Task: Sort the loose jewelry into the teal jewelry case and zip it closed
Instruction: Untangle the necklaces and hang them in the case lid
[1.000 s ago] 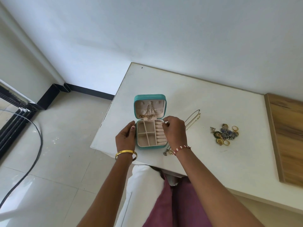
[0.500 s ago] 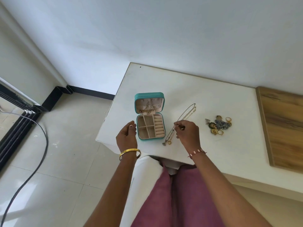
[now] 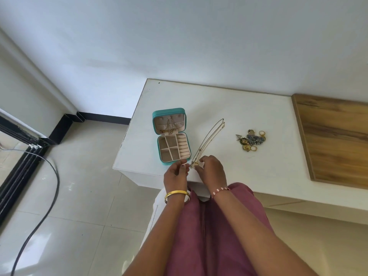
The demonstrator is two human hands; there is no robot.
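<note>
The teal jewelry case (image 3: 168,112) stands open near the table's left front corner, lid upright with a thin chain hanging inside, its beige compartments showing. Long thin necklaces (image 3: 211,136) lie stretched on the white table (image 3: 229,108) just right of the case. My right hand (image 3: 210,170) pinches the near end of the necklaces at the table's front edge. My left hand (image 3: 176,174) hovers beside it with curled fingers, fingertips close to the same end; whether it grips anything is unclear. A pile of rings and earrings (image 3: 251,140) lies further right.
A wooden board (image 3: 334,140) covers the table's right part. The table's left edge drops to a tiled floor where a black cable (image 3: 47,200) runs. A white wall stands behind the table.
My right hand left the case and moved to the necklaces, then pulled back to their near end. My left hand shifted right from the case's side toward the same end.
</note>
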